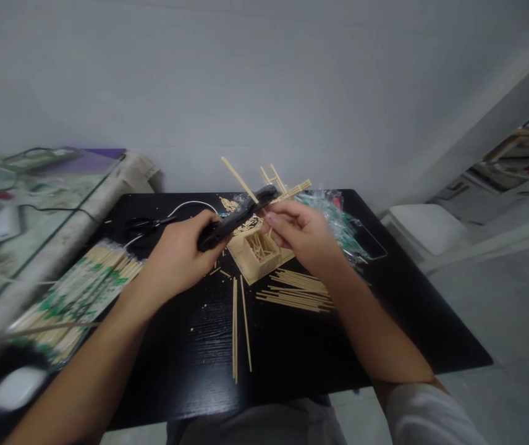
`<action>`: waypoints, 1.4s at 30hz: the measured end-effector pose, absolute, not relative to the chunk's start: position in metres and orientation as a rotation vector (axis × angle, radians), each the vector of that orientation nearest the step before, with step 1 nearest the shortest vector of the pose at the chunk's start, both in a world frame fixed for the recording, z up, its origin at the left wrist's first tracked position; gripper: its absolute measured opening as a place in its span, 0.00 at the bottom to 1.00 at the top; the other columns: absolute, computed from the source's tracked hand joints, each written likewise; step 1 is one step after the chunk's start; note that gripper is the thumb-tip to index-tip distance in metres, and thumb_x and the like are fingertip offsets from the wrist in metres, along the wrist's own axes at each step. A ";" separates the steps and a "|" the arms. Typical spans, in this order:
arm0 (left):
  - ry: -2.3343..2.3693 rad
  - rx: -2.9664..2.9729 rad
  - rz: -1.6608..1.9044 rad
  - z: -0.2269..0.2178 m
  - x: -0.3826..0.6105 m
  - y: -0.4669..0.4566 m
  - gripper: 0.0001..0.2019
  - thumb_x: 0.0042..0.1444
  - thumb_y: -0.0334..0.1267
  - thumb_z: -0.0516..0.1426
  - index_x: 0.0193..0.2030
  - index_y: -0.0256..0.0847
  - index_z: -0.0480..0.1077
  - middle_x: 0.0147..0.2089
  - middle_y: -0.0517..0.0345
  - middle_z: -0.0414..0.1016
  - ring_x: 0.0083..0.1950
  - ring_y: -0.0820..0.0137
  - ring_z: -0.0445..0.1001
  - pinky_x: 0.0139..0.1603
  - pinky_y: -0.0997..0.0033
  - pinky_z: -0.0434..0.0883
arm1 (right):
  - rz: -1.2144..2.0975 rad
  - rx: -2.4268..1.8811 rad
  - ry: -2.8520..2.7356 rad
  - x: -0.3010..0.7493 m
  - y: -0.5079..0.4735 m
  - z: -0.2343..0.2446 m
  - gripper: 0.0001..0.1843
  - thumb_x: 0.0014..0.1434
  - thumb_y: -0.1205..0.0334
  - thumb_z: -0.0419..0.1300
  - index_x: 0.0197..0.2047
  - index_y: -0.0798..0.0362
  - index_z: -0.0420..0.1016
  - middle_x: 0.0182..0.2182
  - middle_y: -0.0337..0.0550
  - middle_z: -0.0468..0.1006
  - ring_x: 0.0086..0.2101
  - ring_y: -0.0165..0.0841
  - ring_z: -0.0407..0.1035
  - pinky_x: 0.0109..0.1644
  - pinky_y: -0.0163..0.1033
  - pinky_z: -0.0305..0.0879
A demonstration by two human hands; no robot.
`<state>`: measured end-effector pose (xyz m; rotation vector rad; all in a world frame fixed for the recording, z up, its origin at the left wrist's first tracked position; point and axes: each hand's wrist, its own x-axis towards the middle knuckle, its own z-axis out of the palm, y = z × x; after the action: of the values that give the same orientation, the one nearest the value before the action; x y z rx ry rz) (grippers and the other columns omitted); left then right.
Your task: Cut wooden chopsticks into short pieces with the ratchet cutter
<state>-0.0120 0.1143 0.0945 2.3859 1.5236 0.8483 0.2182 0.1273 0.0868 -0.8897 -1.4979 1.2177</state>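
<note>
My left hand (183,250) is closed round a long black hand tool (236,217), its exact kind unclear, angled up to the right. A thin wooden chopstick (239,179) slants down behind the tool toward my right hand (299,232). The fingers of that hand are pinched together and seem to hold the chopstick's lower end, partly hidden. Below both hands stands a small square box built of wooden sticks (258,262) on a flat wooden base, with short stick pieces inside. Small cut bits (246,224) lie heaped behind it.
Loose chopsticks (296,290) lie right of the box, and several more (235,334) in front. Wrapped chopsticks (83,290) lie at the left, with black scissors (141,225) behind. Crumpled plastic wrappers (338,222) cover the back right of the black table (292,358). A white cord (194,203) loops behind.
</note>
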 end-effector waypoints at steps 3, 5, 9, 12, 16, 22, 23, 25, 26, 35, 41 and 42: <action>1.557 2.403 0.831 0.094 -0.012 0.115 0.14 0.63 0.52 0.58 0.38 0.43 0.73 0.29 0.60 0.77 0.27 0.69 0.70 0.31 0.70 0.61 | 1.214 -0.912 -1.551 0.219 0.127 0.088 0.09 0.66 0.55 0.63 0.41 0.52 0.75 0.33 0.41 0.79 0.25 0.25 0.65 0.28 0.36 0.65; 1.565 2.423 0.804 0.094 -0.013 0.116 0.18 0.63 0.57 0.57 0.38 0.43 0.74 0.30 0.58 0.78 0.28 0.67 0.71 0.32 0.69 0.61 | 1.220 -0.907 -1.576 0.220 0.125 0.089 0.08 0.65 0.57 0.63 0.42 0.52 0.74 0.34 0.42 0.79 0.27 0.27 0.70 0.32 0.37 0.70; 1.483 2.511 0.717 0.098 -0.016 0.115 0.23 0.62 0.63 0.54 0.33 0.43 0.72 0.30 0.57 0.77 0.30 0.65 0.72 0.32 0.67 0.61 | 1.170 -0.874 -1.595 0.230 0.119 0.096 0.24 0.58 0.61 0.72 0.55 0.50 0.70 0.45 0.45 0.78 0.41 0.35 0.76 0.45 0.39 0.77; 1.386 2.555 0.649 0.099 -0.017 0.115 0.24 0.63 0.62 0.52 0.34 0.43 0.72 0.32 0.55 0.77 0.33 0.63 0.73 0.34 0.66 0.62 | 1.170 -0.800 -1.714 0.238 0.113 0.104 0.34 0.57 0.63 0.73 0.64 0.44 0.68 0.56 0.47 0.75 0.49 0.38 0.76 0.48 0.40 0.79; 1.320 2.586 0.594 0.095 -0.018 0.115 0.24 0.65 0.60 0.49 0.37 0.43 0.74 0.34 0.54 0.78 0.34 0.62 0.74 0.35 0.66 0.62 | 1.227 -0.698 -1.854 0.244 0.111 0.109 0.23 0.61 0.67 0.70 0.59 0.46 0.78 0.58 0.45 0.76 0.49 0.38 0.77 0.52 0.43 0.80; 1.300 2.612 0.521 0.094 -0.018 0.114 0.28 0.69 0.58 0.44 0.39 0.41 0.76 0.36 0.52 0.77 0.36 0.61 0.74 0.38 0.64 0.64 | 1.389 -0.668 -1.811 0.247 0.118 0.103 0.27 0.59 0.68 0.72 0.61 0.46 0.78 0.53 0.45 0.82 0.39 0.35 0.81 0.45 0.42 0.83; 1.306 2.607 0.501 0.095 -0.017 0.114 0.29 0.70 0.59 0.43 0.39 0.40 0.76 0.36 0.51 0.77 0.37 0.61 0.74 0.39 0.64 0.64 | 1.404 -0.652 -1.801 0.248 0.119 0.103 0.27 0.59 0.68 0.72 0.61 0.46 0.78 0.53 0.44 0.82 0.38 0.34 0.81 0.45 0.42 0.84; 1.320 2.597 0.469 0.097 -0.016 0.113 0.30 0.70 0.60 0.43 0.39 0.39 0.76 0.36 0.51 0.78 0.37 0.61 0.74 0.39 0.63 0.64 | 1.416 -0.637 -1.792 0.249 0.120 0.102 0.27 0.58 0.69 0.71 0.61 0.46 0.78 0.54 0.44 0.81 0.38 0.33 0.81 0.44 0.41 0.84; 1.325 2.592 0.458 0.097 -0.015 0.113 0.30 0.70 0.60 0.42 0.39 0.39 0.76 0.36 0.51 0.78 0.37 0.62 0.75 0.39 0.63 0.65 | 1.416 -0.640 -1.790 0.249 0.120 0.102 0.27 0.58 0.69 0.71 0.61 0.46 0.78 0.55 0.43 0.81 0.38 0.33 0.81 0.45 0.41 0.84; 1.471 2.578 0.375 0.100 -0.016 0.114 0.33 0.69 0.64 0.41 0.30 0.40 0.73 0.29 0.53 0.76 0.30 0.65 0.71 0.35 0.65 0.59 | 1.344 -0.762 -1.767 0.249 0.117 0.103 0.26 0.59 0.68 0.71 0.60 0.45 0.78 0.57 0.44 0.80 0.39 0.34 0.83 0.44 0.39 0.84; 1.679 2.531 0.298 0.111 -0.026 0.114 0.34 0.67 0.67 0.42 0.30 0.42 0.76 0.29 0.52 0.77 0.32 0.62 0.72 0.33 0.66 0.56 | 1.135 -1.019 -1.715 0.281 0.091 0.118 0.22 0.59 0.65 0.71 0.57 0.49 0.80 0.55 0.48 0.81 0.37 0.35 0.83 0.36 0.35 0.81; 1.706 2.518 0.301 0.112 -0.028 0.114 0.34 0.66 0.67 0.42 0.31 0.42 0.76 0.29 0.52 0.77 0.32 0.61 0.73 0.33 0.66 0.56 | 1.116 -1.074 -1.717 0.291 0.087 0.118 0.21 0.59 0.64 0.72 0.55 0.50 0.80 0.50 0.48 0.84 0.37 0.36 0.83 0.37 0.36 0.81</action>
<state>-0.0277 0.1137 0.1120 2.5181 1.7062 0.3009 0.2911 0.0867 0.1178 -1.0744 -1.7169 1.1156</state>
